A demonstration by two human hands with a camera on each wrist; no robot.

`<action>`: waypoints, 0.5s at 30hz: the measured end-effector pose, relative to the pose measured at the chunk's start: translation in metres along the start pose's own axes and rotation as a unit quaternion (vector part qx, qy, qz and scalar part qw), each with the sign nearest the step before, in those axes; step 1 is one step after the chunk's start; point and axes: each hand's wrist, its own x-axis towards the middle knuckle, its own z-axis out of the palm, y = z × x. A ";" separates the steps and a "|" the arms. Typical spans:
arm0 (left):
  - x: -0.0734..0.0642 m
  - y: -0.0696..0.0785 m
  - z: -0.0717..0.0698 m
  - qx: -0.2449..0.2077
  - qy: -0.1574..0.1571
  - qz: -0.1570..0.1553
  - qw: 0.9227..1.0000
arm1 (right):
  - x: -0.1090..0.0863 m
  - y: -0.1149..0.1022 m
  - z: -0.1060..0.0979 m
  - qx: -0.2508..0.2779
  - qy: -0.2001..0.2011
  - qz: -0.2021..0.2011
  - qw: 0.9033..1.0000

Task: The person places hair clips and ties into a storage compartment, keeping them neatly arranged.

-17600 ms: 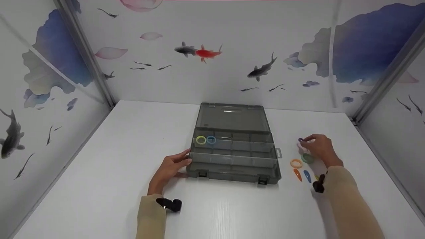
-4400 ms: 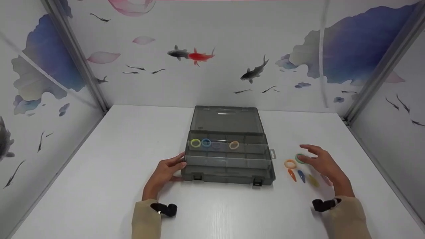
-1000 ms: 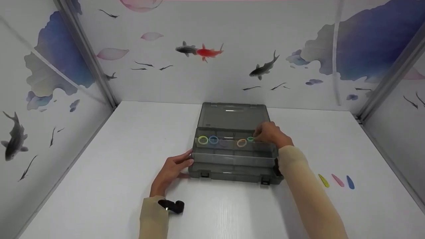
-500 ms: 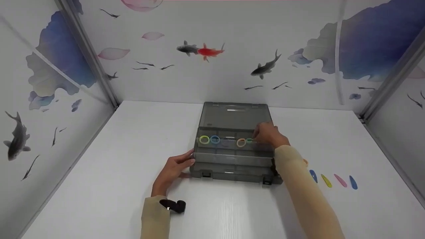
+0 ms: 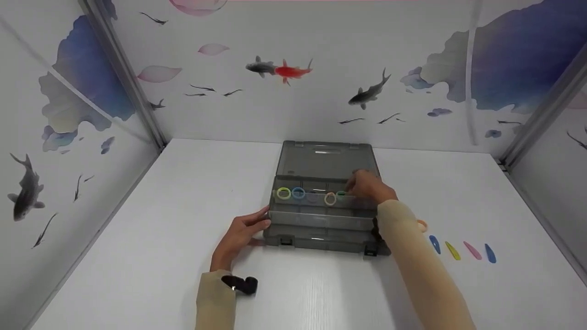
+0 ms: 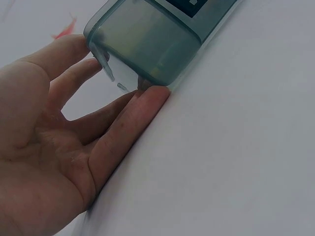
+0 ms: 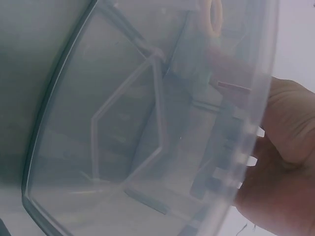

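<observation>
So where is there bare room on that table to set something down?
Free: the white table left of the open box and left hand, and between the left sleeve and right sleeve, in front of the box. Crowded: beside the right sleeve, with clips and an orange ring.

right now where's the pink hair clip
In the head view, the pink hair clip lies on the white table, right of the open compartment box, between the yellow hair clip and the rightmost blue hair clip.
</observation>
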 end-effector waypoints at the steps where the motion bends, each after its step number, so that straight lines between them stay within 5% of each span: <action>1: 0.000 0.000 0.000 -0.001 -0.002 0.002 1.000 | 0.000 0.000 -0.001 -0.002 -0.003 -0.002 1.000; 9: 0.001 0.000 0.001 -0.003 -0.007 0.005 1.000 | -0.011 -0.005 -0.016 0.040 -0.012 -0.044 0.998; 15: 0.000 0.002 0.001 0.004 0.000 0.000 1.000 | -0.036 -0.022 -0.027 0.075 0.027 -0.115 0.990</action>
